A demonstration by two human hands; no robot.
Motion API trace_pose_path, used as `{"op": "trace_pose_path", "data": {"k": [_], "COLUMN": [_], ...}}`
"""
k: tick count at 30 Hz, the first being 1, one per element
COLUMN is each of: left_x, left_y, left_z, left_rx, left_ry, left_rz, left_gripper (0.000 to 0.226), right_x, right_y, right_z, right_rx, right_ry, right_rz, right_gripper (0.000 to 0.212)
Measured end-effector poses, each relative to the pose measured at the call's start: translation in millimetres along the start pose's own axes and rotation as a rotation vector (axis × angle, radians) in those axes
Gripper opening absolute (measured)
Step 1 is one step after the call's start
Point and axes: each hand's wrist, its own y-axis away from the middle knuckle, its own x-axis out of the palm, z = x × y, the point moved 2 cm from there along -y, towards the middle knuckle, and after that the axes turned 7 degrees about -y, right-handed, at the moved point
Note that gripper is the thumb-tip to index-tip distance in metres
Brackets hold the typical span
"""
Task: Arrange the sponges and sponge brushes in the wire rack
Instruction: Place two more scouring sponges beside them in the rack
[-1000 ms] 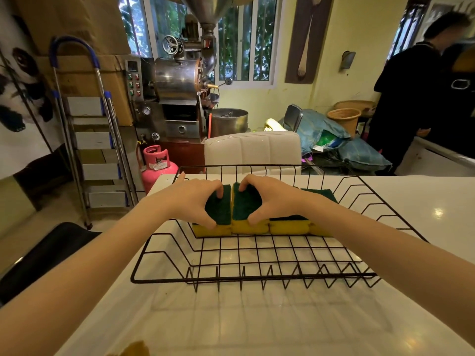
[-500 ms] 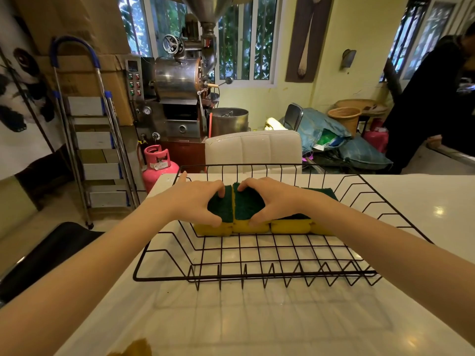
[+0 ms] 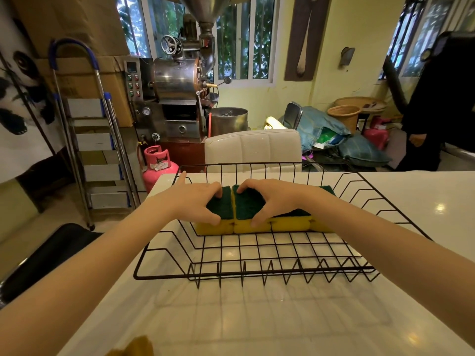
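A black wire rack (image 3: 164,274) sits on the white counter. Inside it, a row of yellow sponges with dark green scrub tops lies side by side across the back half. My left hand (image 3: 191,200) grips the leftmost sponge (image 3: 221,226), fingers over its green top and thumb on its yellow front. My right hand (image 3: 272,199) grips the second sponge (image 3: 246,204) the same way. A third sponge (image 3: 290,223) and a fourth sponge (image 3: 327,190) continue the row to the right, partly hidden under my right forearm. No sponge brush is visible.
The white counter (image 3: 231,317) stretches in front of the rack. A yellow-brown object (image 3: 133,346) shows at the bottom edge. Behind the counter stand a white chair back (image 3: 253,150), a pink gas cylinder (image 3: 158,163) and a stepladder (image 3: 95,140). A person in black (image 3: 437,111) stands at right.
My hands and the sponges have barely shifted. The person in black at the right has moved further right.
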Motion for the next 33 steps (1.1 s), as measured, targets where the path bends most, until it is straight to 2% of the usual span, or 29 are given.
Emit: {"op": "trace_pose_path", "data": {"k": [7,14,21,27,33], "left_x": [-0.4,-13.3,-42.9,-50.5,-28.5], "left_y": [0.6,13.5,68.6,125.3,162.2], "left_z": [1.1,-15.6,-37.9,-86.8,-142.8], "left_rx": [0.0,0.026,0.11,0.234,0.345], "left_ry": [0.003,0.08,0.29,0.388,0.417], "left_rz": [0.03,0.064,-0.117,-0.223,-0.142], "left_gripper": [0.047,0.053,0.098,0.105,0.106], "right_x": [3.2,3.0,-15.8,-2.5,26.8], "right_y": [1.5,5.9,58.4,134.2,202.2], "right_z": [1.1,12.7,46.8,66.7,64.0], "right_rx": [-0.021,-0.026,-0.129,-0.228,-0.223], "right_ry": [-0.004,0.18,0.058,-0.052,-0.095], "right_rz": [-0.032,-0.057,-0.239,-0.359,-0.43], "right_gripper": [0.077,0.086,0.109,0.101,0.09]}}
